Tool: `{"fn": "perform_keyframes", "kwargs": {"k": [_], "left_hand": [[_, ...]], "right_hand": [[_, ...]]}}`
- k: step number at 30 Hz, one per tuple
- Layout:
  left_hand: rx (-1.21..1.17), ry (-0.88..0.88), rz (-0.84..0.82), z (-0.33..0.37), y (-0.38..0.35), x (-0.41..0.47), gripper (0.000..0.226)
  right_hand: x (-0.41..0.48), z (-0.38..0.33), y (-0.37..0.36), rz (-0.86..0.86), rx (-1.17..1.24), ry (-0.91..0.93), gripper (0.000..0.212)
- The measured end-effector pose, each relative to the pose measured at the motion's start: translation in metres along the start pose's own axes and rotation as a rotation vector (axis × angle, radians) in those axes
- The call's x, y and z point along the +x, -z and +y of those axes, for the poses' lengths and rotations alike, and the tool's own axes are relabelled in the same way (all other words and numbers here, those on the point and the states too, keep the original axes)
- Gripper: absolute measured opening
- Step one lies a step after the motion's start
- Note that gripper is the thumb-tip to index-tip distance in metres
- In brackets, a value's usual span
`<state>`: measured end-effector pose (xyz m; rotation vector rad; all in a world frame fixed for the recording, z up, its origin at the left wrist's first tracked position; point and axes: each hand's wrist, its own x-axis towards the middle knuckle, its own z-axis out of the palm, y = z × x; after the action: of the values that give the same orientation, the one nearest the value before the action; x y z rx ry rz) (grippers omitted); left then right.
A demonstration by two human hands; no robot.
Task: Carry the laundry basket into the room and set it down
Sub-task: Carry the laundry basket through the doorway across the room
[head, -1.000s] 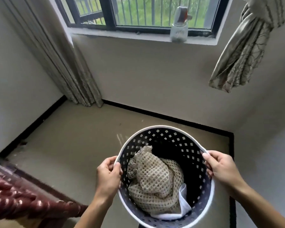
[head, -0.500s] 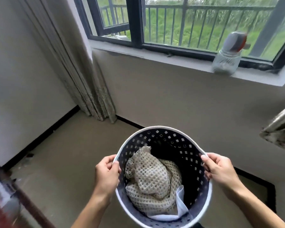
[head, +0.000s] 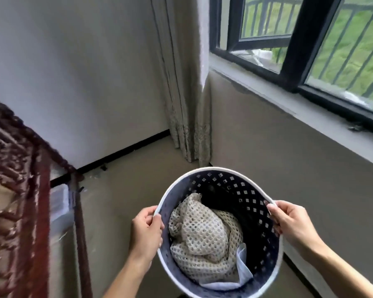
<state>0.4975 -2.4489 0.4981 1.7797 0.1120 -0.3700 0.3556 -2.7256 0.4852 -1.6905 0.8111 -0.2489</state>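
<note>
Change: the view has swung left since half a second ago; the jar on the sill is out of frame, and a carved dark-red wooden furniture piece (head: 15, 190) now fills the left edge.
Basket: a round, dark perforated laundry basket (head: 241, 190) with a white rim, held in the air above the floor (head: 121, 207), in front of the person.
Left hand: the left hand (head: 146, 231) is closed on the near-left rim, thumb inside.
Right hand: the right hand (head: 293, 224) is clamped on the right rim, fingers curled over the edge.
Contents: a cream mesh cloth (head: 200, 239) bunched over a white cloth (head: 242, 269).
Setting: a grey curtain (head: 181, 82) hangs in the corner beside a black-framed window (head: 297, 39).
</note>
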Motion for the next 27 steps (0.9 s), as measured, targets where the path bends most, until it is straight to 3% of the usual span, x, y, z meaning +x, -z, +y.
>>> {"fn": "perform_keyframes", "kwargs": {"k": [9, 27], "left_hand": [[-0.043, 0.083, 0.252, 0.010, 0.031, 0.130, 0.026], [0.032, 0.098, 0.281, 0.118, 0.119, 0.493, 0.023]], "right_hand": [[0.168, -0.058, -0.109, -0.253, -0.185, 0.100, 0.035], [0.455, -0.205, -0.344, -0.314, -0.160, 0.109, 0.037]]}}
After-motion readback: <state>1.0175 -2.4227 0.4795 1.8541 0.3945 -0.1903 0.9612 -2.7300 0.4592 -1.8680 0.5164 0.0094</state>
